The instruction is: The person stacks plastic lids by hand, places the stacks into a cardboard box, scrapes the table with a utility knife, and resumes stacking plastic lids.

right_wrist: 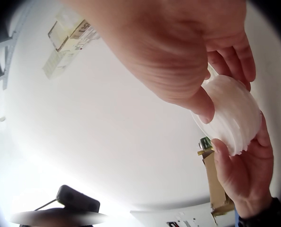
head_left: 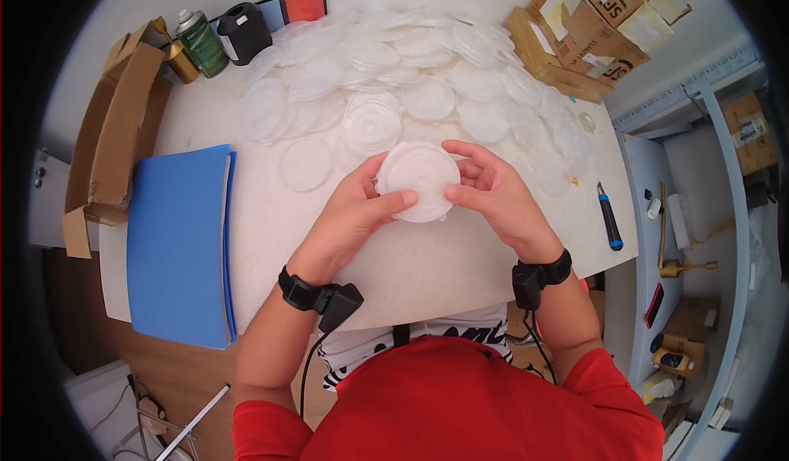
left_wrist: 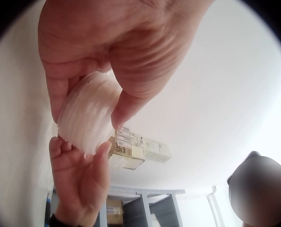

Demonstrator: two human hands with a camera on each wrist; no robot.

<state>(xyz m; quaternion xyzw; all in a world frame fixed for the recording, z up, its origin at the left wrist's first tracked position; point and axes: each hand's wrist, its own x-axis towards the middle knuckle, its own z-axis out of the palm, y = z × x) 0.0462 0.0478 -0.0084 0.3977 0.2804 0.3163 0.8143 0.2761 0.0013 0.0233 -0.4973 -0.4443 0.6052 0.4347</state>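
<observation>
A stack of round translucent plastic lids [head_left: 421, 173] is held over the near part of the table, between both hands. My left hand [head_left: 355, 205] grips its left side, thumb on the top face and fingers behind. On the opposite side my right hand [head_left: 503, 202] grips the stack, thumb at the edge and fingers curled around the back. Seen from the left wrist, the stacked lids [left_wrist: 89, 116] show many layered rims, pressed together. The right wrist view shows the same stack [right_wrist: 237, 113] edge-on, with the left hand [right_wrist: 248, 170] beyond it.
A wide heap of loose lids [head_left: 370, 54] covers the back of the white table [head_left: 279, 239]. A blue folder [head_left: 179, 247] and an open cardboard box [head_left: 123, 124] are at left. A blue-black cutter [head_left: 609, 218] lies at right, below cardboard parcels [head_left: 583, 25].
</observation>
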